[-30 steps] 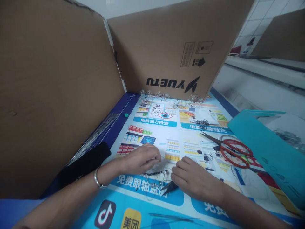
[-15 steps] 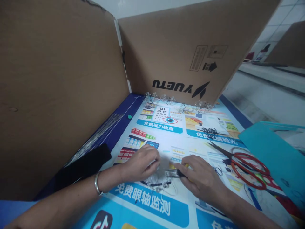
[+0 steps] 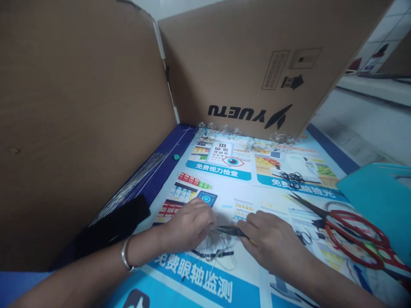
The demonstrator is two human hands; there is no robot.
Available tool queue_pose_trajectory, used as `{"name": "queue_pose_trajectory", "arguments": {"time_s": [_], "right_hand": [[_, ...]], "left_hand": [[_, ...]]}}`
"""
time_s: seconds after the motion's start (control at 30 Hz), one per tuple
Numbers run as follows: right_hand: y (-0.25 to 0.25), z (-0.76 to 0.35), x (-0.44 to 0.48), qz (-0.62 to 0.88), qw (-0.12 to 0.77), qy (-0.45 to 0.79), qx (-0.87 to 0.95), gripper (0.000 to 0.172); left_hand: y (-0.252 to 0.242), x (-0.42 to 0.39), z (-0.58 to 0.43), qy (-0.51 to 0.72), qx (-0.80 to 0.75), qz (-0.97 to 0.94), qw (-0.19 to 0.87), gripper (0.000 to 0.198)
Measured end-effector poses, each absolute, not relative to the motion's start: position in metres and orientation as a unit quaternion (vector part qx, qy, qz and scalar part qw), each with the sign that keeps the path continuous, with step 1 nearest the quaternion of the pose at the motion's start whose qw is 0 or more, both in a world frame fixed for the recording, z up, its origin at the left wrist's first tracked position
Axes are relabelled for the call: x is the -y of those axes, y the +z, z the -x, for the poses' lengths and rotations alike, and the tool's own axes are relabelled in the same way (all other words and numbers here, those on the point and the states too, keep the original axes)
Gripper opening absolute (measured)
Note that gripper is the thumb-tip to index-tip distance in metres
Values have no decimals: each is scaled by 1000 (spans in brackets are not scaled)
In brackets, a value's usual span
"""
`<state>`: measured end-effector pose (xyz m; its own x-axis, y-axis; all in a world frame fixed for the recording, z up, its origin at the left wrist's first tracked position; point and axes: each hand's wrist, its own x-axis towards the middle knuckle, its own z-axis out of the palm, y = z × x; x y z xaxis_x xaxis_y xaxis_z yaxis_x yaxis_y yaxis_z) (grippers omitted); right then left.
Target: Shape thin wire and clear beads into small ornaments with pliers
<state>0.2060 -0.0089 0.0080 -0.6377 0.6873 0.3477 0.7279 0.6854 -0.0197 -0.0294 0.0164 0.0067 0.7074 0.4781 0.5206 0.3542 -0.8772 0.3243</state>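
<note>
My right hand (image 3: 269, 239) is wrapped round a small pair of pliers (image 3: 231, 231) with dark jaws and yellow handles. The jaws point left and reach the fingertips of my left hand (image 3: 192, 224). That hand is closed in a pinch; what it holds is too small and hidden to name. Below both hands, a tangle of thin clear and silvery wire pieces (image 3: 213, 252) lies on the printed sheet (image 3: 224, 196). A silver bangle (image 3: 126, 255) is on my left wrist.
Red-handled scissors (image 3: 356, 235) lie at the right beside a turquoise box (image 3: 375, 196). Black wire loops (image 3: 291, 179) sit farther back. Cardboard panels (image 3: 234, 68) stand behind and left. A black object (image 3: 115, 222) and thin wires (image 3: 135, 179) lie at the left; clear pieces (image 3: 221, 129) line the back.
The pliers have turned and their jaws now meet the fingertips of my left hand. The view has shifted slightly, so the scissors and box appear farther right.
</note>
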Motion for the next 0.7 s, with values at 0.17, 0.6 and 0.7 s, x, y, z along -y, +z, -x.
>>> {"name": "queue_pose_trajectory", "arguments": {"time_s": [0.17,0.6,0.7], "right_hand": [[6,-207,12,397,165,-48,901,7],[1,-207,13,404,167,-19,899,11],[1,-207,14,405,159,-14,900,8]], "left_hand": [[7,-15,28,303,-216,-925,76,12],[7,-13,32,245,-150,-958,-17,15],[7,-12,32,240,-142,-960,-28,14]]}}
